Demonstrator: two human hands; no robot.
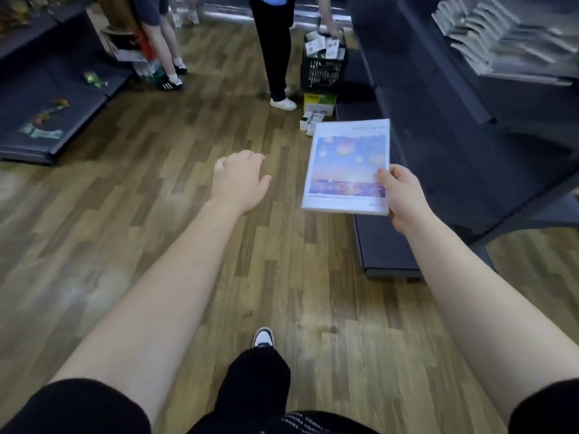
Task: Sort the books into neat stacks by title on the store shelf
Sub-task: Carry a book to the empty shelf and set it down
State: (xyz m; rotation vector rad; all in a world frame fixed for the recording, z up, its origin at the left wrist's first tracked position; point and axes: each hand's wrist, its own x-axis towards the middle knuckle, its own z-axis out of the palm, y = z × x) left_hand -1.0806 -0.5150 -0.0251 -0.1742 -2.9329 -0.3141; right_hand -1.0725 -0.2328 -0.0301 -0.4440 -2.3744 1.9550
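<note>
From the head camera I saw my right hand (404,195) gripping a thin white paperback book with a purple-and-blue lantern picture on its cover (346,167). The thumb (383,178) pressed on top of the cover at its right edge, near the lower corner. The other fingers were curled underneath, mostly hidden by the book. The book was held nearly flat in the air, cover up, over the brown wood-plank floor (156,245) and just beside the foot of the dark grey metal store shelf (438,120). Its near edge looked layered, and I could not tell whether it was one copy or several.

My left hand (239,180) was empty, palm down, its fingers (247,156) loosely bent. It hovered to the left of the book without touching it. Blurred pale stacked books (501,32) lay on the upper shelf at right.
</note>
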